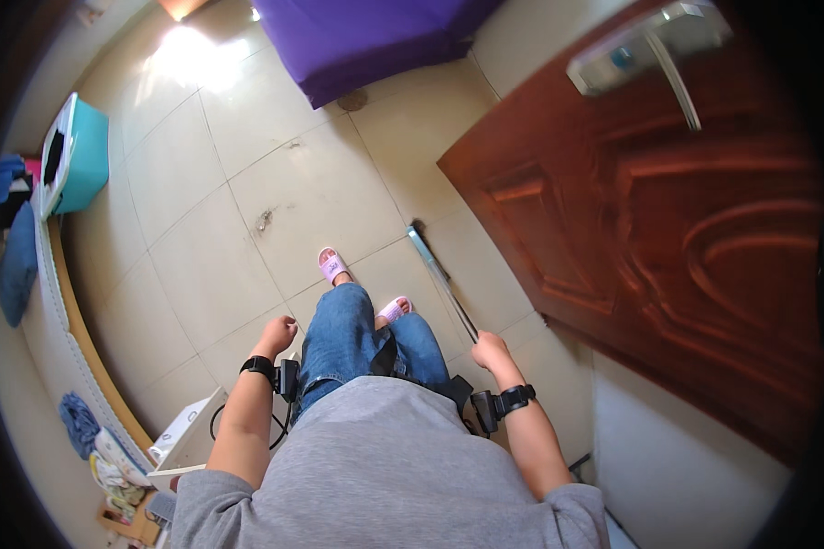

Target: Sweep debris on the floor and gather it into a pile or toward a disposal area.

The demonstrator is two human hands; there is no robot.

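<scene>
My right hand (491, 351) is closed around the metal pole of a broom (458, 303), beside my right thigh. The pole slants forward and down to a light-blue head (421, 243), where dark bristles show at the floor near the door. Loosely curled, my left hand (279, 334) hangs next to my left thigh with nothing seen in it. Small clumps of dust (264, 220) lie on the tiled floor (178, 206) ahead of my feet.
A brown panelled door (563, 226) with a metal handle stands ajar at right. Purple cloth (371, 41) covers something ahead. Along the left are a turquoise bin (86, 158), a bed (75, 343) with a blue pillow (18, 264), and a white drawer (189, 429).
</scene>
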